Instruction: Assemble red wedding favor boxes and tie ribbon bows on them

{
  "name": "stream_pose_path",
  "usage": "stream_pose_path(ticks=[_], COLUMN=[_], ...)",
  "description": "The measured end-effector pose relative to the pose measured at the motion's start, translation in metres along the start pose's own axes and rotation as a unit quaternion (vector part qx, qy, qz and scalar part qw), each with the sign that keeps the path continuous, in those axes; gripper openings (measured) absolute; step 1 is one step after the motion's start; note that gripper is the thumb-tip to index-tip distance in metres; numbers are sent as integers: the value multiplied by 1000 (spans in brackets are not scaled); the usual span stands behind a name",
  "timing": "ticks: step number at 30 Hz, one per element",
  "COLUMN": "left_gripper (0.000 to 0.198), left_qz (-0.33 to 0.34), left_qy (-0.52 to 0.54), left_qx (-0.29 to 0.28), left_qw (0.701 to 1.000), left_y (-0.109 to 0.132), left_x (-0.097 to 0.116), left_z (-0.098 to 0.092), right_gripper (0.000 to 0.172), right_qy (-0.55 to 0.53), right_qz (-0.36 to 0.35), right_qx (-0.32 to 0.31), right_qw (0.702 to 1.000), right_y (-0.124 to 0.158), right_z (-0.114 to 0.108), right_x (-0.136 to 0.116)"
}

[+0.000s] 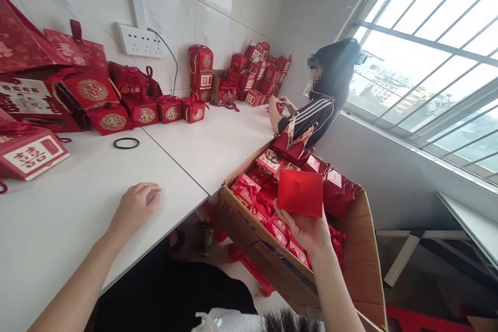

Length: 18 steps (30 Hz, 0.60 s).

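Observation:
My right hand [307, 231] grips a small red gift box [300, 193] with a plain folded face turned up toward me. It is held above a large cardboard carton [249, 241] filled with red gift boxes [268, 161], many with ribbons. My left hand [136, 207] rests on the white table [179, 166], loosely bent, thumb slightly apart from the fingers, with nothing visible in it. A black ring-shaped band [126, 143] lies on the table beyond it.
Red gift boxes [146, 111] with gold emblems line the wall at left; more boxes [259, 72] are stacked in the far corner. A person in a dark striped top [322, 114] works at the table's far end. A barred window [428, 62] is at right; red stool legs [252, 272] show below.

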<state>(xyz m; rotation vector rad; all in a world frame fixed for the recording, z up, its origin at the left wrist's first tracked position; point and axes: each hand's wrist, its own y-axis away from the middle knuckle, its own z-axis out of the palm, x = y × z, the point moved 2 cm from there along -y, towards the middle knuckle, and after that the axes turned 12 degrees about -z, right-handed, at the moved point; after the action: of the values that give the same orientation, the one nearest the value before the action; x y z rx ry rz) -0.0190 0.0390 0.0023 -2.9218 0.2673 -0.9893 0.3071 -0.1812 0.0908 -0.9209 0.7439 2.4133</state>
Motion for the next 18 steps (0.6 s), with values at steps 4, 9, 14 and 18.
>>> stream_pose_path(ticks=[4, 9, 14, 18], left_gripper=[34, 34, 30, 26], left_qz=[0, 12, 24, 32], left_qy=[-1, 7, 21, 31], left_qx=[-4, 4, 19, 28], left_qw=[1000, 1000, 999, 999], left_y=[1, 2, 4, 7], left_x=[0, -2, -3, -3], left_z=[0, 2, 4, 3], right_gripper=[64, 98, 92, 86], right_qy=[206, 494, 582, 592], right_qz=[-180, -377, -436, -410], right_qx=[51, 0, -46, -89], right_qw=[960, 784, 685, 688], right_y=[-36, -100, -142, -146], right_z=[-17, -28, -26, -22], right_x=[-1, 5, 39, 67])
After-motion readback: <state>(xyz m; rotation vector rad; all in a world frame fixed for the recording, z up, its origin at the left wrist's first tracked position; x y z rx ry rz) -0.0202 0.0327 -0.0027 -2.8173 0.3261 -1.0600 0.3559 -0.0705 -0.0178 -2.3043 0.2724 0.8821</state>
